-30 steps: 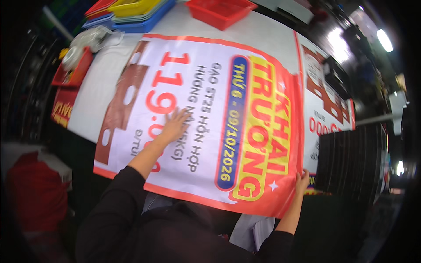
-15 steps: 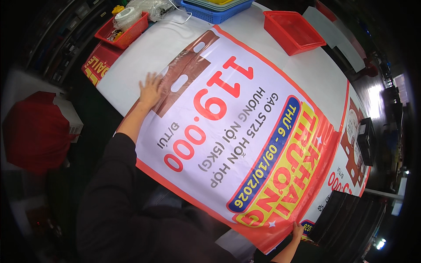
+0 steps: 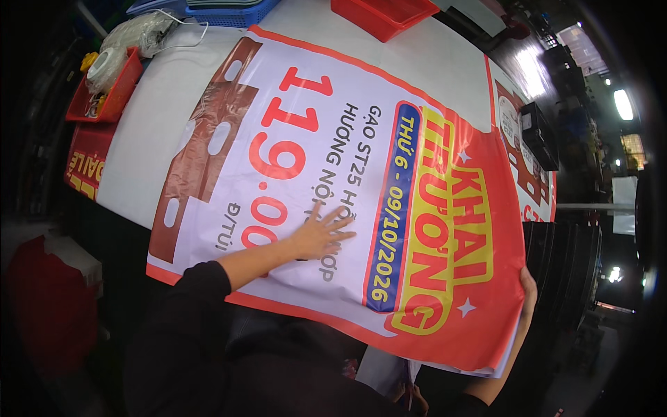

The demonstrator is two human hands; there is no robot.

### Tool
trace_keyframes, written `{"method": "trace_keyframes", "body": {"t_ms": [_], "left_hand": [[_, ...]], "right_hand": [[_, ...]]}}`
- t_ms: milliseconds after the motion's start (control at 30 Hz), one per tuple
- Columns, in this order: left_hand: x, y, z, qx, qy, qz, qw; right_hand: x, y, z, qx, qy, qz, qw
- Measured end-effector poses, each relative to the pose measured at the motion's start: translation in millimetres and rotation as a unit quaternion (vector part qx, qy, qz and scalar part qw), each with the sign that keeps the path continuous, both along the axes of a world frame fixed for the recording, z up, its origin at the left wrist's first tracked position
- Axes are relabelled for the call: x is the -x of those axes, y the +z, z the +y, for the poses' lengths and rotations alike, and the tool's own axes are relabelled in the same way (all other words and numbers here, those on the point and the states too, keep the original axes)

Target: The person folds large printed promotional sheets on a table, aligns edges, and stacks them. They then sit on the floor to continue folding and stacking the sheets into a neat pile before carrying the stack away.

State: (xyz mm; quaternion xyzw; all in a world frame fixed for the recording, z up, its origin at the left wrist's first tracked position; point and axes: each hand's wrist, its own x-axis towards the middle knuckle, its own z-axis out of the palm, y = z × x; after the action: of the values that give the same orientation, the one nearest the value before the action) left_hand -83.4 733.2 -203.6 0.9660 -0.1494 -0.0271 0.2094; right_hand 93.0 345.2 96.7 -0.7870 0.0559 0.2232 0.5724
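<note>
Most of the red-bordered sale banner [image 3: 358, 177] already lay flat over the counter [image 3: 160, 118], left hand [image 3: 318, 236] spread on it, its right edge unflattened beside the right hand [image 3: 529, 290], whose half-hidden hold I couldn't tell.

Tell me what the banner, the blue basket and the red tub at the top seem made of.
Banner: probably vinyl or coated film, semi-gloss; soft creases catch light.
Blue basket: likely moulded plastic, fairly matte, from its regular holes.
Red tub: likely plastic too, smooth, from its even colour.
</note>
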Motion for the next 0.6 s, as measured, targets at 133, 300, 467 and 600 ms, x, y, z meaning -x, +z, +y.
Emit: {"method": "trace_keyframes", "body": {"t_ms": [133, 300, 467, 600], "left_hand": [[-28, -28, -52, 0.030, 0.029, -0.058, 0.997], [-63, -15, -37, 0.241, 0.070, 0.056, 0.966], [-19, -26, 115, 0.584, 0.271, 0.200, 0.738], [80, -57, 239, 0.615, 0.394, 0.090, 0.677]], "right_hand": [[41, 70, 105, -0.134, 0.037, -0.119, 0.983], [143, 69, 257, -0.004, 0.231, -0.206, 0.951], [201, -7, 406, 0.265, 0.340, -0.380, 0.818], [199, -52, 455, 0.212, 0.345, -0.396, 0.824]]}}
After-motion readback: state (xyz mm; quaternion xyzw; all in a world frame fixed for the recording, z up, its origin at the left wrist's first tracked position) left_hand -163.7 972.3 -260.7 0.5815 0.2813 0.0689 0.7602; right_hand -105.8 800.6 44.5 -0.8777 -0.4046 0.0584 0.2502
